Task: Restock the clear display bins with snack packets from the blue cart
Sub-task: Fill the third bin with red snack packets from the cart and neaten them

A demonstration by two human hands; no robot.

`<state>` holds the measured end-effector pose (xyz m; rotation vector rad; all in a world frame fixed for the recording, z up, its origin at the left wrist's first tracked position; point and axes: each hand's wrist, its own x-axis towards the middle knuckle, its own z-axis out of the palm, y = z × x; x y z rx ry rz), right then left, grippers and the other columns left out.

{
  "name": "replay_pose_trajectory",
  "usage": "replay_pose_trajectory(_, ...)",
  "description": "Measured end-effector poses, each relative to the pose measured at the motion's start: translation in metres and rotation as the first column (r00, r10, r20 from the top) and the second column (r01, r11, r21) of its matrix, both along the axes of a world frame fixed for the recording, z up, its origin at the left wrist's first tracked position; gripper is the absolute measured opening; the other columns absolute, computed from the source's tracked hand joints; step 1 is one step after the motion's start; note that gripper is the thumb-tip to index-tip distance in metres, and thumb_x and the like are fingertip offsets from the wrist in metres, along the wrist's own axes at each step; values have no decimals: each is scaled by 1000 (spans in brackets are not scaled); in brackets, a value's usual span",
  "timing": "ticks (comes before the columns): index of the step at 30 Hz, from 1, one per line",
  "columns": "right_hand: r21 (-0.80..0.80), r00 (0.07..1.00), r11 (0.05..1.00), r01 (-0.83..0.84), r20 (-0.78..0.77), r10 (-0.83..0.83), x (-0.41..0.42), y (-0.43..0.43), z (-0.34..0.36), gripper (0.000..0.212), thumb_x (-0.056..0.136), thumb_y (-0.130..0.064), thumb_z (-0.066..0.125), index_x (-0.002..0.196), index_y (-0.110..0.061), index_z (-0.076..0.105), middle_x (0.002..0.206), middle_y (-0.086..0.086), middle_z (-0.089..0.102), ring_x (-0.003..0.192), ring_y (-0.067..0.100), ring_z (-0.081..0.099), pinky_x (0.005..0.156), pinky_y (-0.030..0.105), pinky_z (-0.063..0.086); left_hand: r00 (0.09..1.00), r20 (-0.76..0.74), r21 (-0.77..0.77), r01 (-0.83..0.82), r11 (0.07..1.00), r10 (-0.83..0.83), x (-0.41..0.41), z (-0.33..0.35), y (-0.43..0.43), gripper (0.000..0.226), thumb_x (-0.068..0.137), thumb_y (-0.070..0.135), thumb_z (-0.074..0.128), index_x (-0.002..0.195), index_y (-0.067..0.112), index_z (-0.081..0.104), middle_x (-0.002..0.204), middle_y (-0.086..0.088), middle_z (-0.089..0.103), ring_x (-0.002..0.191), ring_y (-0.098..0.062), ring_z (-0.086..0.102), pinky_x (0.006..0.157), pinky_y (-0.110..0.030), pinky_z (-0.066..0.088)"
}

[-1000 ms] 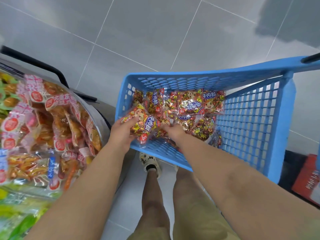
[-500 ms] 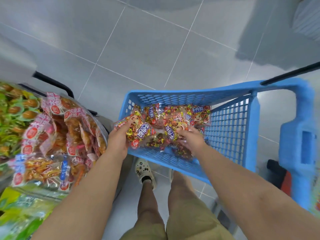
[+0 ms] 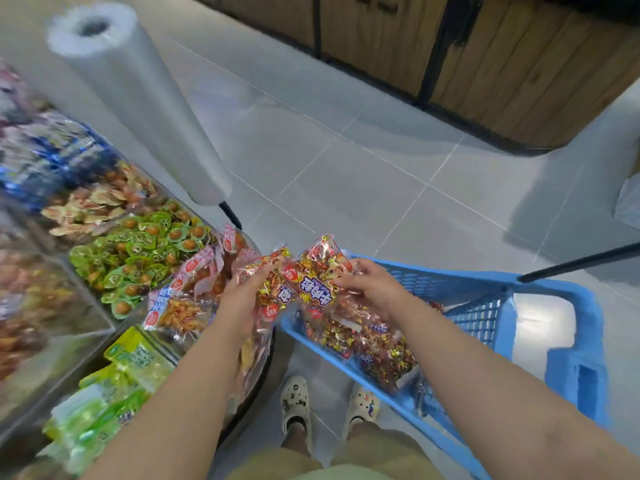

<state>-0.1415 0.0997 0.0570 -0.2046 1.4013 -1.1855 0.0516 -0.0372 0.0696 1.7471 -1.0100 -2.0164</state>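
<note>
display bins (image 3: 83, 292): motion-blurred | blue cart (image 3: 568, 292): cut off at bottom edge

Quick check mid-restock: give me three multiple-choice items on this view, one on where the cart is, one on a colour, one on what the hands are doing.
1. Relative to the bins, the blue cart stands: A) left B) right C) behind the person.
2. The held packets carry a label coloured: A) blue B) black C) green.
3. The left hand and right hand: A) both empty B) only the left holds packets C) both hold packets.
Answers: B, the cart sits on the right side; A, blue patch with white characters; C, each hand grips packets.
</note>
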Motion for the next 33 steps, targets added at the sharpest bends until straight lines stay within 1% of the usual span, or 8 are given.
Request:
replay_pose_trajectory(5,-84,961,958,-275,-56,271,49,-71,41,26,76,2,72,90,-16,59,76,-4,69,63,8,67,56,22,53,985,-80,-32,-156,987,153,59,45,-6,77,57,33,85,127,24,53,128,-10,60,109,-36,59,68,-57,55)
replay_pose_trajectory(9,-134,995,989,-70,64,79,114,-123,70,41,79,1,69,113,-9,50,90,8,64,57,10,62,53,23,54,875,-249,-155,-459,875,415,109,69,-17,25,82,8,71,103,17,62,101,-13,70,89,-32,67,64,-49,58)
replay_pose_trajectory(14,-209,943,955,-212,211,256,222,-163,90,19,83,-3,67,99,-8,56,83,4,69,64,14,67,52,27,55,773,-235,-306,-634,710,589,181,89,-36,41,74,18,80,111,16,61,111,-14,69,100,-33,66,90,-58,50)
replay_pose_trajectory(20,-297,871,862,-410,154,467,335,-209,110,49,83,-3,67,125,-18,48,117,11,67,103,34,65,79,40,56,782,-156,-464,-597,654,603,289,115,-66,86,60,38,84,135,16,49,127,-14,60,114,-35,59,94,-55,49)
replay_pose_trajectory(24,-344,895,835,-430,-40,444,382,-242,135,55,79,4,69,125,-14,45,107,14,68,86,28,70,63,34,57,818,-151,-537,-539,649,555,356,122,-85,43,63,32,87,101,23,69,94,0,75,91,-21,70,75,-38,56)
replay_pose_trajectory(28,-374,868,805,-461,-377,322,394,-271,162,47,74,-8,78,108,-33,58,96,-4,73,90,25,70,69,35,59,776,-101,-464,-590,660,623,410,121,-104,85,67,51,80,139,20,46,131,-8,58,116,-32,57,94,-52,49)
replay_pose_trajectory(30,-258,690,786,-562,-671,273,390,-290,174,46,70,-17,82,111,-23,64,98,-4,71,91,20,67,77,34,56,756,-99,-458,-612,645,647,428,121,-111,82,72,47,78,142,22,42,135,-8,54,117,-33,56,92,-55,50)
replay_pose_trajectory(33,162,107,737,-656,-947,303,392,-313,185,32,63,-30,84,86,-22,63,77,-11,59,77,14,57,53,20,37,755,-75,-465,-604,647,651,442,120,-119,63,75,39,79,131,26,52,119,6,60,105,-23,60,88,-51,53)
